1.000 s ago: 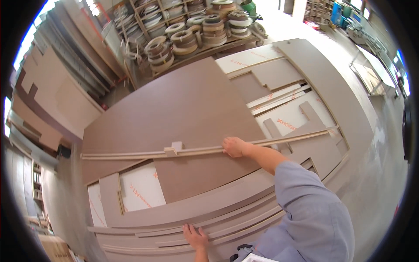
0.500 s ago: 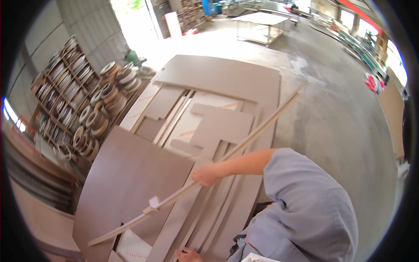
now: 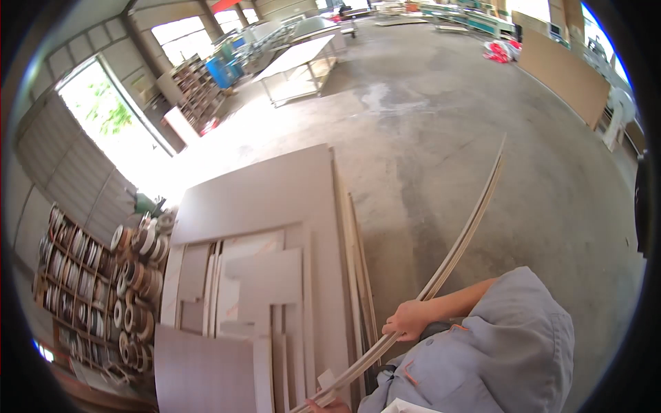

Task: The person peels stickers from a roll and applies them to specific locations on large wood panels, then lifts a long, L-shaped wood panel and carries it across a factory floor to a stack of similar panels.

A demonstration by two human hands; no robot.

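A bundle of long, thin, pale strips (image 3: 451, 258), apparently wooden, runs slantwise from the lower edge up to the right beside the board stack. My right hand (image 3: 407, 321) is closed around it near its middle, close to my body. Lower down, my left hand (image 3: 329, 406) grips the same strips; the frame's lower edge cuts off part of it. A small pale piece (image 3: 326, 378) sticks up from the strips just above the left hand. On the left lies a stack of grey-brown boards (image 3: 258, 179), with cut panels (image 3: 265, 275) and narrow offcuts on top.
Shelves with edging rolls (image 3: 76, 296) and stacked coils (image 3: 138, 323) stand along the left wall. Concrete floor (image 3: 441, 172) stretches away to the right. A white-topped table (image 3: 296, 58) stands farther off, and a large brown panel (image 3: 561, 76) leans at the far right.
The view has swung right. The strips moved off the top of the boards to the stack's right side, toward my body. My left hand came from the boards onto the strips.
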